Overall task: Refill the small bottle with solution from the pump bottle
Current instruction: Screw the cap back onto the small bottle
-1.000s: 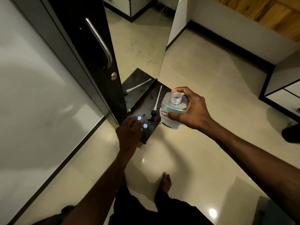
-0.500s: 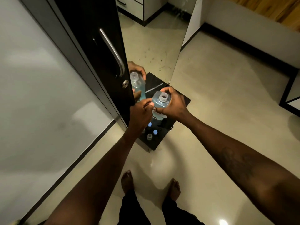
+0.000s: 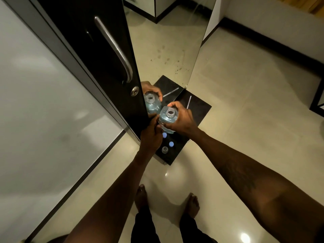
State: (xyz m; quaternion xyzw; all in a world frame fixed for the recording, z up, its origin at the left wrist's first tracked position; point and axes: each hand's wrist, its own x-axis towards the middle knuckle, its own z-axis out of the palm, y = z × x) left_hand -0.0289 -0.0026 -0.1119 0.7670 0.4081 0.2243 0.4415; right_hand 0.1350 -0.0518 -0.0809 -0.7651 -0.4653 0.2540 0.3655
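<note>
My right hand [image 3: 182,120] grips the large clear pump bottle [image 3: 167,118] of blue solution from the right. The bottle is upright, and its neck is open with the pump off. My left hand [image 3: 151,135] is at the bottle's lower left side with its fingers curled against it; whether they hold anything is hidden. Below them, on a black shelf [image 3: 198,113], stands a small clear open bottle [image 3: 164,149] beside two blue caps [image 3: 171,144]. The pump's white tube [image 3: 189,102] lies at the back of the shelf.
The shelf sits at the foot of a tall mirror [image 3: 166,46], which reflects the bottle and a hand. A black door with a metal handle [image 3: 114,48] stands on the left. Glossy tiled floor [image 3: 245,102] spreads to the right, and my bare feet are below.
My right hand carried the big bottle left, close to the mirror. My left hand rose from the small items on the shelf to the bottle's side, which uncovered the small clear bottle.
</note>
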